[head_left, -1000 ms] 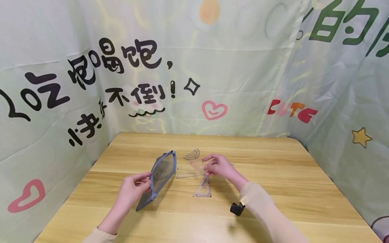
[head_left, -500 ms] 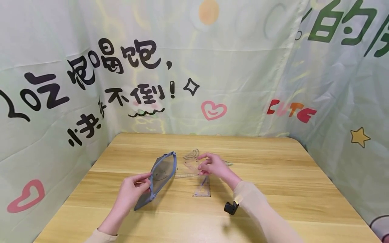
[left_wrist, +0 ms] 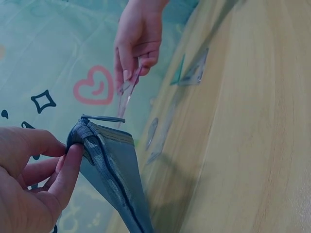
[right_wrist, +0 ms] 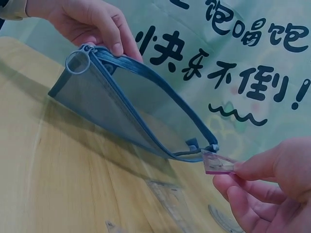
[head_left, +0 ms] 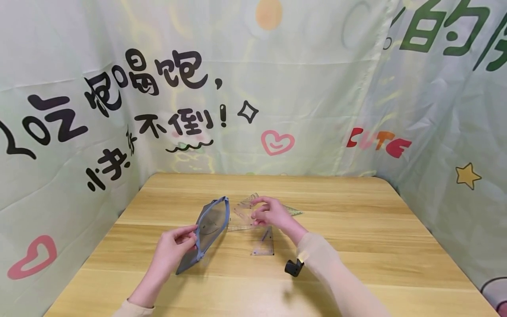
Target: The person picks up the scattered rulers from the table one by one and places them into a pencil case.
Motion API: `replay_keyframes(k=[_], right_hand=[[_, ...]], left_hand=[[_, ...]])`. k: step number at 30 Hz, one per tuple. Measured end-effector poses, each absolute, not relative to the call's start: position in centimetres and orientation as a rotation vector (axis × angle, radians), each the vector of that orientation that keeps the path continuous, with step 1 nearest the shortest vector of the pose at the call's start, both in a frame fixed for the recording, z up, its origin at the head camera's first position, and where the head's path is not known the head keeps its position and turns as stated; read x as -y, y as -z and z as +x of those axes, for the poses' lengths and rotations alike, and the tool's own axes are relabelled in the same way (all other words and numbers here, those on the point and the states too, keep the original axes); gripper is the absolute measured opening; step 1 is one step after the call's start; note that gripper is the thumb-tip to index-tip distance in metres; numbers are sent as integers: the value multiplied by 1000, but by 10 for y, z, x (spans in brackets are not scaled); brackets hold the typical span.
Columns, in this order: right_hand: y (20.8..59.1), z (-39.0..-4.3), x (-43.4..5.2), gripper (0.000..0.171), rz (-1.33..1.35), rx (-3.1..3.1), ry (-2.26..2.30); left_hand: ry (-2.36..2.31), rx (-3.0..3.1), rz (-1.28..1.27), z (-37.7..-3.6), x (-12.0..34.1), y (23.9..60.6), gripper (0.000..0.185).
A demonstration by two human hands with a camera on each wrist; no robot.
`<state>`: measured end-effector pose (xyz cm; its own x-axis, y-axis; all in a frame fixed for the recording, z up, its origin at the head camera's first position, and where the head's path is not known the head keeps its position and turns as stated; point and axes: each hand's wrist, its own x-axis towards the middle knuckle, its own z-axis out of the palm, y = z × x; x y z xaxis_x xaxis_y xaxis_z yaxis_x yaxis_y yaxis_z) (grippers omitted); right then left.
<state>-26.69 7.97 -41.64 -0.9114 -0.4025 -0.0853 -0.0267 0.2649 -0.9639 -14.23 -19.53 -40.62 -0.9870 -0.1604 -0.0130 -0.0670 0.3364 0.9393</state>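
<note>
I'm at the loading step: my right hand (head_left: 270,214) pinches a clear set square (right_wrist: 219,164) by its edge, corner just at the pouch (head_left: 208,229) mouth. My left hand (head_left: 172,248) pinches the zipper end, holding the pouch upright and gaping at 9 o'clock from the square. Next — angle the corner in. The pouch is grey-blue mesh, see-through, soft.

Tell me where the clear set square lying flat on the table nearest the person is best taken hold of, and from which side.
The set square lies flat on the table, so there is little to pinch from above. Probably best: press on its narrow upper tip, near the right hand, tilt or slide it up, then pinch that corner across its thin faces, coming from the right. The left hand holds the pouch.
</note>
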Motion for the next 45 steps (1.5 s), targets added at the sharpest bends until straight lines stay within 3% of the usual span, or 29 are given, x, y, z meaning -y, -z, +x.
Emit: replay_keyframes(k=[45], right_hand=[[419,-267,-27,47,-328,-2114,1862]], left_hand=[[1818,2494,196,-144,195,407,37]])
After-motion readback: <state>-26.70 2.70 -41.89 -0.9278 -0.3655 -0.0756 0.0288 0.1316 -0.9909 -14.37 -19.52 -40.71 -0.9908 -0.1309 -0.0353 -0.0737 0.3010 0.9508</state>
